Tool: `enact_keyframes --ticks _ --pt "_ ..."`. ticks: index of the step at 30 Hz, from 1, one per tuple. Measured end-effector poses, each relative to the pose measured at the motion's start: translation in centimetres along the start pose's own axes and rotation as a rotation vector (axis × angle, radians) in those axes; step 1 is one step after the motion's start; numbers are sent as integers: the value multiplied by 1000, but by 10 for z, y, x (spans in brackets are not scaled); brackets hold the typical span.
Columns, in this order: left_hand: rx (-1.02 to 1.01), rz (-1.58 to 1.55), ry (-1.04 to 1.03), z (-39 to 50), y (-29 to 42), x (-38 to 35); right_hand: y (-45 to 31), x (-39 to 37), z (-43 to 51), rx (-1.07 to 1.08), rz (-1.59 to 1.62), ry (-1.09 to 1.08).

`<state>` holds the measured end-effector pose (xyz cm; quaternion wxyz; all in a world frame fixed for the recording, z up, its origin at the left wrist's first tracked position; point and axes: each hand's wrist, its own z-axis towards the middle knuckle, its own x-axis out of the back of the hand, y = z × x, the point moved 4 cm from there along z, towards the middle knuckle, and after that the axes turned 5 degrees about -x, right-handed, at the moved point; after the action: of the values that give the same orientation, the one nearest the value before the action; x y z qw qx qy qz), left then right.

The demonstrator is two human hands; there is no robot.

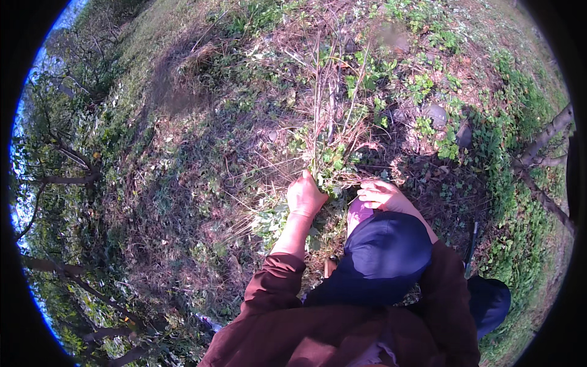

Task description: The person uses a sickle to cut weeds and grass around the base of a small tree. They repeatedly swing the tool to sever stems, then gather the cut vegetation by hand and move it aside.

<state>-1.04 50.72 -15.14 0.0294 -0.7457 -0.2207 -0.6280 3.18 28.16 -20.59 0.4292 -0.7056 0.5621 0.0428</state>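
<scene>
My left hand (306, 195) is closed around a bunch of green leafy stems and long dry stalks (316, 133) that rise away from me. To its right, my right hand (379, 193) has its fingers curled at some thin reddish-brown stems (351, 176), just beyond my knee (390, 243) in dark blue trousers. Whether it grips them cannot be told. Pale-green cut or bent leaves (273, 222) lie to the left of my left wrist. Part of a pink shoe or cloth (359, 213) shows beside my knee.
Weeds and dry grass cover the ground, with stones (434, 114) at the upper right. Bare branches (534, 151) reach in from the right and more branches (73, 179) stand at the left. A thin rod or tool handle (471, 247) lies right of my right arm.
</scene>
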Motion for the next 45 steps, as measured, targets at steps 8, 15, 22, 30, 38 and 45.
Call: enact_keyframes --ticks 8,15,22,30,38,45 --pt "146 88 72 60 -50 24 20 22 5 42 37 294" --pt "161 252 117 155 -82 53 34 44 -6 16 120 341" --pt "160 412 -32 187 -86 4 42 58 -7 -4 118 376" --pt "-131 122 3 104 -39 -99 56 59 -13 27 152 345" --pt "-309 -135 -60 -3 -9 -145 86 78 -49 71 193 458" --pt "-605 -238 44 9 50 -106 103 83 -98 127 202 575"
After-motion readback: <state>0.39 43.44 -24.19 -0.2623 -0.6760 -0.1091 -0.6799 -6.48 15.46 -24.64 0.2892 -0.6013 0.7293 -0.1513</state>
